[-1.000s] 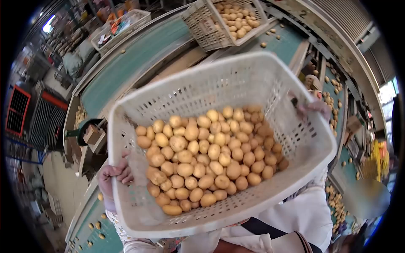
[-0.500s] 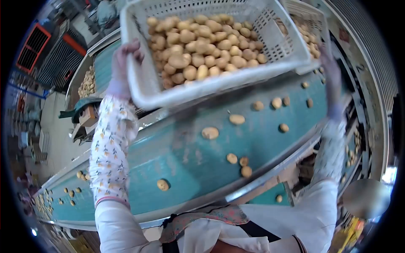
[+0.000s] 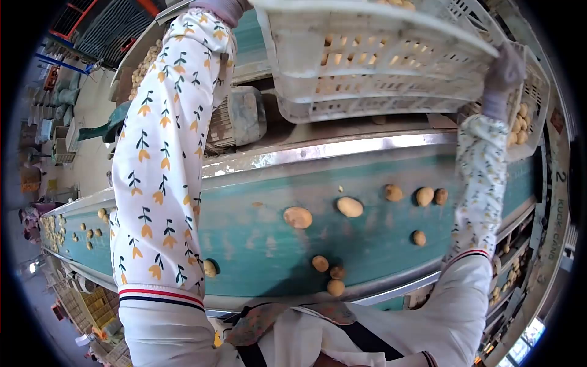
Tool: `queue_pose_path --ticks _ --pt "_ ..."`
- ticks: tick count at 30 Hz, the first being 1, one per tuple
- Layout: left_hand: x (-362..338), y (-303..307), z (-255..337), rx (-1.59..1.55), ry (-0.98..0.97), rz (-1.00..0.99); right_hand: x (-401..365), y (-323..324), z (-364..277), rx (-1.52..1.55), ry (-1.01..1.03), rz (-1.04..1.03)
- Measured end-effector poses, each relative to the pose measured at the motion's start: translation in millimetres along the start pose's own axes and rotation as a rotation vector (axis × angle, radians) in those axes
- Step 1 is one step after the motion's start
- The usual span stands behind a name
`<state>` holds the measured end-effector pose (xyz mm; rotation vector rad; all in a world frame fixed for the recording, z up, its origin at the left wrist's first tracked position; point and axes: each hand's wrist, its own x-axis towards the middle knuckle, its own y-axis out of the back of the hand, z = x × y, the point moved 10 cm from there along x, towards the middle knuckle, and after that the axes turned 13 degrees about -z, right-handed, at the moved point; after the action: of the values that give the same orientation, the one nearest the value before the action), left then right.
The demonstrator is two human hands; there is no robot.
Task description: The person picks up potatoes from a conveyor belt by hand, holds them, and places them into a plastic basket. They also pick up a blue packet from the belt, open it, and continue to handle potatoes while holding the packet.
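While both arms reach out past the near belt [image 3: 379, 244], the crate [image 3: 379, 67] hangs tilted beyond that belt's far rail [image 3: 318, 150], with potatoes [image 3: 400, 4] showing over its rim and through its slots. The right hand [image 3: 506, 70] looks closed around the rim at its end, though blurred. The left hand [image 3: 235, 7] is cut off at the frame's top, so I cannot tell what its fingers do.

Holding this well calls for a firm grip at both ends, an even lift and slow turning (a loaded crate likely swings its weight toward the low side), with elbows kept soft.

The tightest edge is on the right, where the other crate [image 3: 541, 104] sits just beside the right hand; fingers could get pinched there. Below left, a worn block [image 3: 247, 116] stands near the crate's corner. The more open room is toward the body, above the near belt and its scattered potatoes.
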<state>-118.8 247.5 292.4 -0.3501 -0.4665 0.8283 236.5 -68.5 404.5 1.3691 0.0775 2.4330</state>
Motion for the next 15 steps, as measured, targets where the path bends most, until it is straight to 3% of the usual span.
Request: queue_pose_path --ticks 2,3,4,5,6,7,8,9,10,11,13,15 --pt "-11 -23 3 0.071 -0.006 -0.023 -14 25 -13 0.050 0.057 -0.068" --pt "-35 -39 4 0.125 -0.047 -0.047 -20 44 -13 0.191 -0.036 -0.147" --pt "-60 -58 6 0.180 -0.091 -0.070 -26 71 -35 0.044 0.002 -0.169" --pt "-74 -89 -13 0.186 -0.160 -0.266 -54 78 -21 0.206 -0.268 -0.336" --pt "-91 -119 -33 0.175 -0.225 -0.464 -122 68 -25 0.226 -0.359 -0.438" --pt "-128 -139 -48 0.286 -0.117 -0.184 -175 77 -27 0.279 -0.481 -0.516" --pt "-158 -149 -71 0.387 -0.032 -0.118 -224 86 -44 0.294 -0.551 -0.670" --pt "-184 -153 -99 0.616 -0.138 -0.142 -255 98 -61 0.316 -0.618 -0.829" --pt "-223 -159 -122 0.591 -0.189 -0.188 -240 121 -77 0.359 -0.606 -0.758" --pt "-247 -173 -111 0.911 -0.268 -0.154 -231 144 -96 0.421 -0.597 -0.700" --pt "-291 -173 -96 1.029 -0.306 -0.129 -263 177 -113 0.562 -0.872 -0.808" --pt "-349 -158 -88 1.159 -0.188 -0.111 -297 215 -144 0.754 -1.158 -0.863"
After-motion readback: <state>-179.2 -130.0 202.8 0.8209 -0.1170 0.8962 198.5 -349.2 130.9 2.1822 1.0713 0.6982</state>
